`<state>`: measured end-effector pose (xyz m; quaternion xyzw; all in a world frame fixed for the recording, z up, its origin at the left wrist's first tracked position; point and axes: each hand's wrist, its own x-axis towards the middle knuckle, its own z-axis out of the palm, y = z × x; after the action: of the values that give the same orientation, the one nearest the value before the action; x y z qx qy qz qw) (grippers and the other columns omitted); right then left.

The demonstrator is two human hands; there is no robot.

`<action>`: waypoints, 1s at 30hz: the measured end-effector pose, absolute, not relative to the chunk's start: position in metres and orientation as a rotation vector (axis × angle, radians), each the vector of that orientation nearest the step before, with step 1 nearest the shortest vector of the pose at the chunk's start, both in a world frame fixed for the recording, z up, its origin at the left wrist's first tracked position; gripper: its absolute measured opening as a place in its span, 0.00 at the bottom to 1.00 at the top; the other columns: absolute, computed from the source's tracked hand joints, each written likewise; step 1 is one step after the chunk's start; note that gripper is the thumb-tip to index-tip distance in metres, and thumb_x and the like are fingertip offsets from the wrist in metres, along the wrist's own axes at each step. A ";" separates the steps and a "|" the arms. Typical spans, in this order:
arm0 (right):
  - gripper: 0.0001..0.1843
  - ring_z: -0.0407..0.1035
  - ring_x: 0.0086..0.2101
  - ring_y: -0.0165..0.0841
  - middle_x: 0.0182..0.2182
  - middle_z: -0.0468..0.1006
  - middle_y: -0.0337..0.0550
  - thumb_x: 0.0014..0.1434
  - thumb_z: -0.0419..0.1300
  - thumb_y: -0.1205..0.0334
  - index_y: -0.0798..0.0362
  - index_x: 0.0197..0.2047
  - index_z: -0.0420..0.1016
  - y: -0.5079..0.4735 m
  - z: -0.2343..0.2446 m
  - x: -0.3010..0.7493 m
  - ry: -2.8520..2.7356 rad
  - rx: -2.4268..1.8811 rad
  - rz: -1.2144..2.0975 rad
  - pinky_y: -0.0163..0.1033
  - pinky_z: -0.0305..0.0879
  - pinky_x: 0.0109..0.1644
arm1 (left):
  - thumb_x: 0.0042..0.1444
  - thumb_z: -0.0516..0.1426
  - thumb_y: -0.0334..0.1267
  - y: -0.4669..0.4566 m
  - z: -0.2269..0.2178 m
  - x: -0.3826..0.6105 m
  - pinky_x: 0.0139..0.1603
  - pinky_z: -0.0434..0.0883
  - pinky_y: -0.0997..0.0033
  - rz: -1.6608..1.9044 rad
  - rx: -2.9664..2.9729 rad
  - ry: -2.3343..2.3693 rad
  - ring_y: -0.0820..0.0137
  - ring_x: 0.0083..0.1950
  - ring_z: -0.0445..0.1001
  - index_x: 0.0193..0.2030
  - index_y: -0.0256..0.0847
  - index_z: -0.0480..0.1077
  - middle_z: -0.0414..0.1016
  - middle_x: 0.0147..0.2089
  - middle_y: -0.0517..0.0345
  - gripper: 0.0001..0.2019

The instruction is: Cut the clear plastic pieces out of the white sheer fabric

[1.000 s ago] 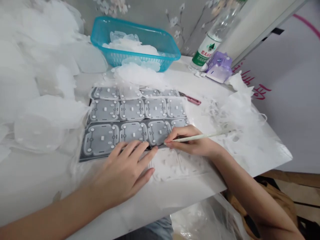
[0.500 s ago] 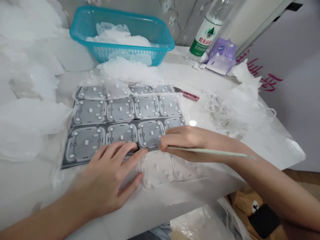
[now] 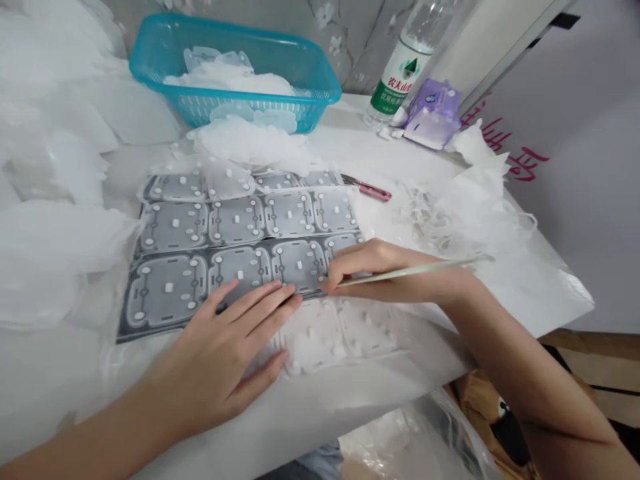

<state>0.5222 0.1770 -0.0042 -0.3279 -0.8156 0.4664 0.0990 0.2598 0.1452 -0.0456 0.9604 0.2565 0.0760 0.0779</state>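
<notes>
Many white scraps [image 3: 240, 141] seemingly overlap the mat [image 3: 170, 227].

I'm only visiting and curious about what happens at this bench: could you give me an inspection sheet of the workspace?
Surface: white table, mostly covered.
Job's things: grey backing sheet of translucent moulded pads; thin pale stick, tip at the sheet's near edge.
Clutter: turquoise plastic basket of translucent pieces; white trimmings heap; pink-handled tool; clear bottle with green label; purple box.
Grips: left hand flat, fingers open, pressing the sheet; right hand shut on the stick.
Cables: nothing seen.
Surroundings: grey flowered wall; clear plastic bag below the table edge.
</notes>
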 end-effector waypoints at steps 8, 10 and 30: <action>0.10 0.67 0.32 0.26 0.31 0.74 0.42 0.63 0.54 0.62 0.59 0.35 0.72 0.176 -0.012 0.519 -2.329 -0.949 1.364 0.29 0.61 0.34 | 0.59 0.50 0.43 0.146 -0.047 0.261 0.64 0.49 0.53 0.253 2.870 0.791 0.58 0.61 0.64 0.62 0.42 0.61 0.65 0.62 0.52 0.24; 0.10 0.68 0.32 0.26 0.31 0.74 0.42 0.63 0.53 0.63 0.59 0.35 0.72 0.176 -0.011 0.519 -2.356 -0.964 1.349 0.29 0.61 0.34 | 0.59 0.50 0.43 0.145 -0.048 0.262 0.64 0.48 0.53 0.252 2.870 0.805 0.59 0.61 0.64 0.61 0.42 0.61 0.65 0.62 0.52 0.23; 0.08 0.68 0.27 0.26 0.27 0.76 0.43 0.57 0.60 0.61 0.59 0.33 0.72 0.143 -0.036 0.566 -1.892 -1.276 1.177 0.30 0.62 0.29 | 0.60 0.49 0.44 0.159 -0.042 0.323 0.52 0.62 0.53 0.339 2.987 0.560 0.54 0.52 0.67 0.56 0.37 0.67 0.71 0.52 0.43 0.21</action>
<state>0.5660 0.1427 -0.0357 -0.4766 -0.7068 0.4395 0.2831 0.3233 0.1588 -0.0420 0.9759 0.1830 0.1109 0.0419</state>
